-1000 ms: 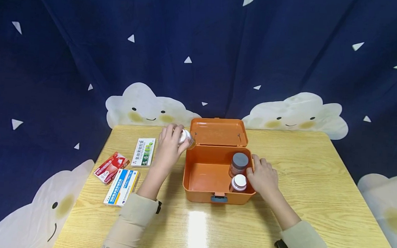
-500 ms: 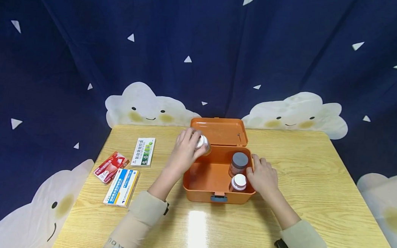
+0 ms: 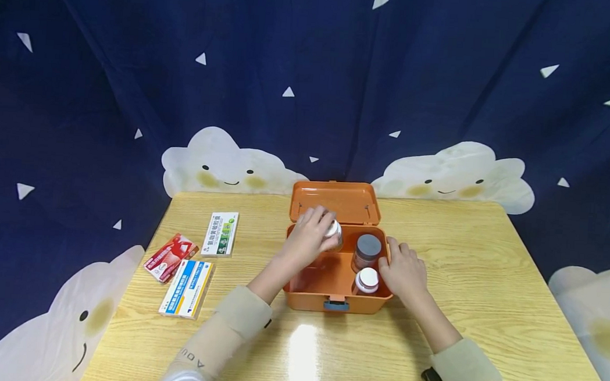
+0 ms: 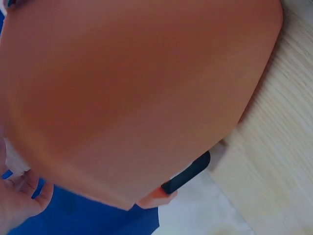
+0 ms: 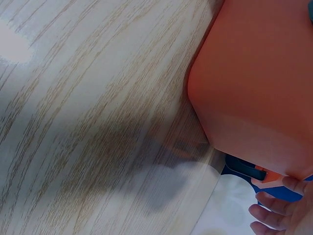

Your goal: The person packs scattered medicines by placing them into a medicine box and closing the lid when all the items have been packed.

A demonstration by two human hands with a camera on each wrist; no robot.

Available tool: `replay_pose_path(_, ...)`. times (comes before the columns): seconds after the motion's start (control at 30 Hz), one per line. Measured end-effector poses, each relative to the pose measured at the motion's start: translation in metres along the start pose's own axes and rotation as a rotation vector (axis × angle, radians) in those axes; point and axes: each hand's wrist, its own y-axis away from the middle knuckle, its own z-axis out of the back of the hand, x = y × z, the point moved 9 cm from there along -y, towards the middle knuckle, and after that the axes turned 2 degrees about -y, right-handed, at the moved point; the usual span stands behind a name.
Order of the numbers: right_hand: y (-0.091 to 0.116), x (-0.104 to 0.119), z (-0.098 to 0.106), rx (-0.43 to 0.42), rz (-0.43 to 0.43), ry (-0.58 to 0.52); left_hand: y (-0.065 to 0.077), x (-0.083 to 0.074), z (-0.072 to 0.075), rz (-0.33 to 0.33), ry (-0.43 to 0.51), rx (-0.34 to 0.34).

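An orange storage box stands on the table with its lid tipped back. My left hand grips a white-capped bottle over the box's opening, its lower part dropping inside the rim. In the left wrist view that hand shows at the lower left, beyond the box wall. On the right rim, my right hand holds the box, thumb over the edge and fingers along the outside. Inside at the right are a jar with a grey lid and another white-capped bottle.
To the left lie a white-and-green medicine box, a red one and a blue, white and orange one. A grey-blue latch is on the front of the orange box. A dark blue curtain hangs behind the table.
My left hand has carried the white-capped bottle rightward from beside the lid to over the box's inside, and slightly lower. My right hand stays on the rim.
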Motion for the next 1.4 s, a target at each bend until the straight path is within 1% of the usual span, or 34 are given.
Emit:
replay_pose_path(0.13, 0.0, 0.0, 0.0, -0.004, 0.0, -0.004, -0.005, -0.005, -0.014, -0.028, -0.046, 0.054)
replay_pose_path(0.27, 0.001, 0.0, 0.001, -0.004, 0.002, -0.007, -0.008, -0.009, -0.028, -0.046, -0.067, 0.114)
replay_pose_path(0.47, 0.001, 0.001, 0.001, -0.007, 0.005, -0.009, -0.009, -0.013, -0.047, -0.068, -0.108, 0.18)
replay_pose_path(0.9, 0.001, 0.001, 0.001, -0.002, 0.006, -0.017, -0.009, -0.017, -0.074, -0.089, -0.152, 0.247)
replay_pose_path(1.03, 0.001, 0.0, 0.001, -0.008, 0.007, -0.019, -0.009, -0.019, -0.08, -0.081, -0.156, 0.265)
replay_pose_path(1.23, 0.0, 0.0, 0.001, -0.03, 0.014, -0.026, -0.008, -0.018, -0.085, -0.063, -0.16, 0.271)
replay_pose_path(1.4, 0.0, 0.0, 0.001, -0.027, 0.011, -0.031, -0.006, -0.016, -0.093, -0.048, -0.176, 0.311)
